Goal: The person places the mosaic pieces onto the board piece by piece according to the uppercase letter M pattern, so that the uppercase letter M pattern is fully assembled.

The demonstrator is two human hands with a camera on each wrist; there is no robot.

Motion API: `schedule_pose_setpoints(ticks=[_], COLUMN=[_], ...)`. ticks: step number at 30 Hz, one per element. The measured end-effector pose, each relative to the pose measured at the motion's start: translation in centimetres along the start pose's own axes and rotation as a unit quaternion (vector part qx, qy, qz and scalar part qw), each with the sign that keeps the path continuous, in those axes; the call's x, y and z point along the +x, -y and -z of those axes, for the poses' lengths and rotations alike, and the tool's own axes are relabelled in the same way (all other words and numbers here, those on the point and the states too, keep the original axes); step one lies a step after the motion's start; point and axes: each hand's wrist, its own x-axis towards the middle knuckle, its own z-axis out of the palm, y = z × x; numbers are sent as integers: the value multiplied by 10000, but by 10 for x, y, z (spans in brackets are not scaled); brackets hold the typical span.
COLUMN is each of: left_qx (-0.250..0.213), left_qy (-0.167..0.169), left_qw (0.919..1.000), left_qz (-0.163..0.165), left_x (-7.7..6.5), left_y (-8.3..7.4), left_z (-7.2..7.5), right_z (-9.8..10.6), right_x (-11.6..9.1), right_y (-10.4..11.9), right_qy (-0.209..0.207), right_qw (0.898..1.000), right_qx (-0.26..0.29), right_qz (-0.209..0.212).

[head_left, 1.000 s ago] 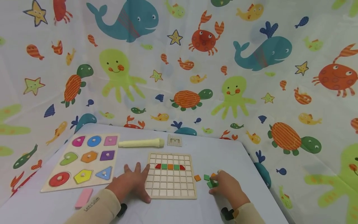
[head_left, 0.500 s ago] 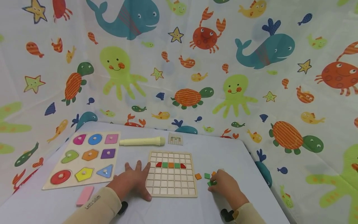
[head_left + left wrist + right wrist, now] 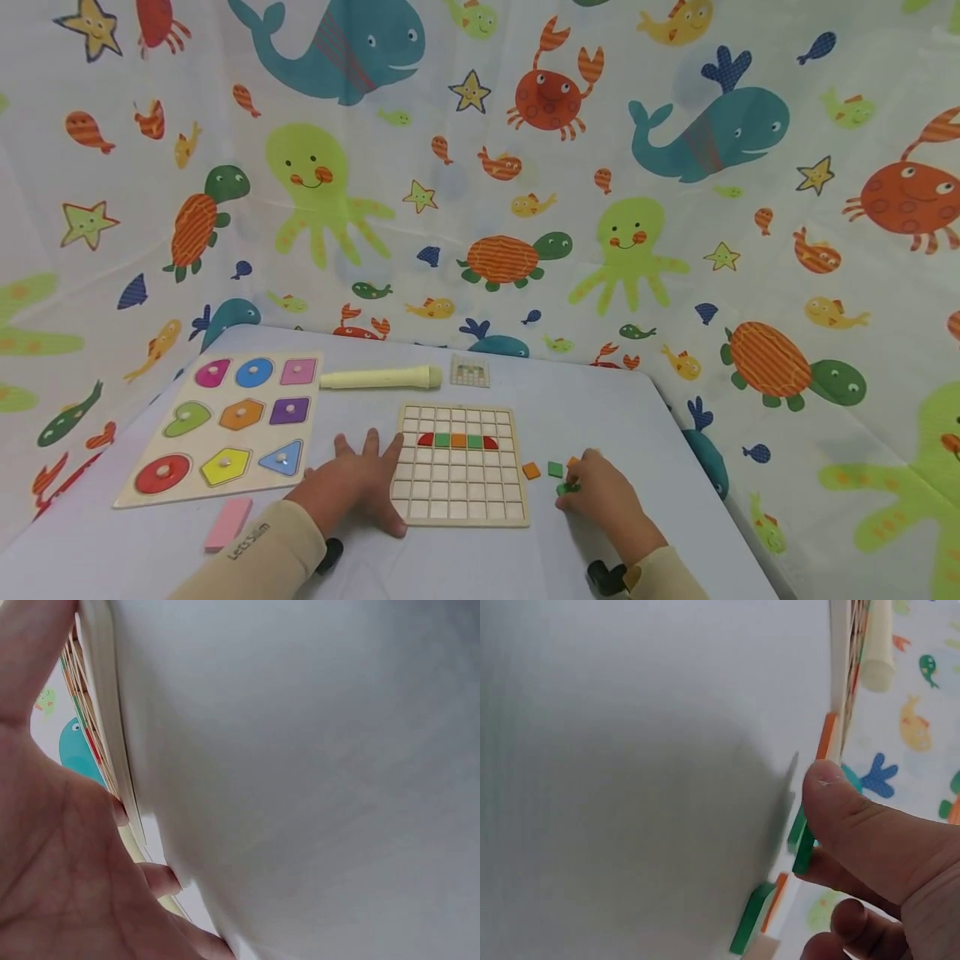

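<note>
A wooden grid board lies on the table, with a row of red, green and orange tiles in its upper cells. My left hand spreads its fingers along the board's left edge, the thumb at the lower left corner. In the left wrist view its fingertips rest beside the board's side. To the right of the board, my right hand pinches a green tile between thumb and index finger. Close by lie an orange tile, another green tile and other tiles partly hidden by the hand.
A shape puzzle board with knobbed pieces lies at the left, and a pink block in front of it. Behind the grid board are a pale yellow stick and a small pattern card. A sea-animal curtain stands behind the table.
The right hand's fingers have drawn together around the green tile, and the hand has shifted slightly. The left hand stays at the board's edge. The head view has tilted a little.
</note>
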Motion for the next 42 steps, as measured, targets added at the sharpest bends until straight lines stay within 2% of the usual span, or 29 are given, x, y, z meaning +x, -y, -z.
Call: schedule_pose_setpoints(ticks=[5, 9, 16, 20, 26, 32, 36, 42], left_qx=[47, 52, -51, -6, -2, 33, 42, 43], left_qy=[-37, 29, 121, 112, 80, -4, 4, 18], left_qw=[10000, 10000, 9999, 9999, 10000, 10000, 10000, 10000], left_qz=[-6, -4, 29, -18, -53, -73, -73, -31], left_x=[0, 0, 2, 1, 1, 3, 4, 3], left_y=[-1, -2, -1, -3, -4, -2, -2, 1], left_z=[1, 0, -4, -6, -6, -7, -5, -3], right_z=[7, 13, 12, 11, 18, 21, 22, 24], right_x=[-1, -7, -13, -12, -10, -15, -18, -14], right_y=[11, 27, 56, 58, 40, 3, -21, -37], right_qy=[-167, -280, -589, -531, -303, 511, 1019, 1632], right_qw=[9998, 9991, 9943, 9954, 9987, 9978, 9928, 9731], right_qx=[18, 275, 650, 613, 417, 388, 227, -100], right_qz=[117, 179, 607, 518, -61, 153, 583, 1621])
